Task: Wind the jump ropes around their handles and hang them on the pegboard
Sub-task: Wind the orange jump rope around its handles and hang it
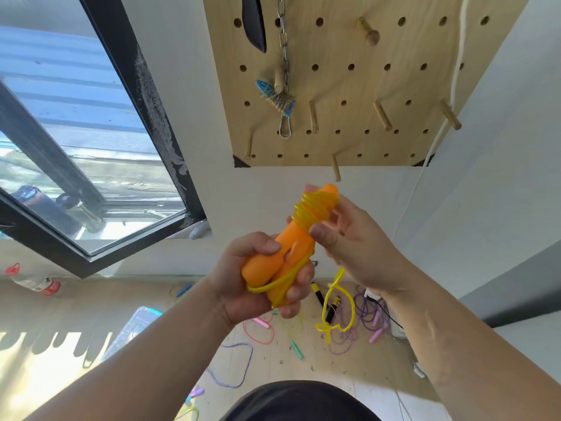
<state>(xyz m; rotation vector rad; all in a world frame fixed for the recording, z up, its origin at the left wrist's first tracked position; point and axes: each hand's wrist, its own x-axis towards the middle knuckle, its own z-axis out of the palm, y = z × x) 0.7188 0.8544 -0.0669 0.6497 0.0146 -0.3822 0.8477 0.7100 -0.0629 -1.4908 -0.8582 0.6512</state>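
My left hand (258,278) grips the lower ends of two orange jump-rope handles (291,247), held side by side and tilted up to the right. Yellow rope coils (314,208) wrap the upper part of the handles. My right hand (349,244) pinches the rope beside those coils, thumb in front. A loose yellow loop (337,311) hangs below my right wrist. The wooden pegboard (349,86) hangs on the wall above, with several bare pegs; one peg (336,168) sticks out just above the handles. A wound blue-handled rope (277,97) hangs on a peg at the left.
A metal chain with a carabiner (284,56) and a black item (254,22) hang on the pegboard. Several loose ropes lie on the floor: purple (364,314), pink (258,329), blue-white cord (236,366). A clear plastic box (133,329) and a bottle (33,281) lie left, under an open window (76,147).
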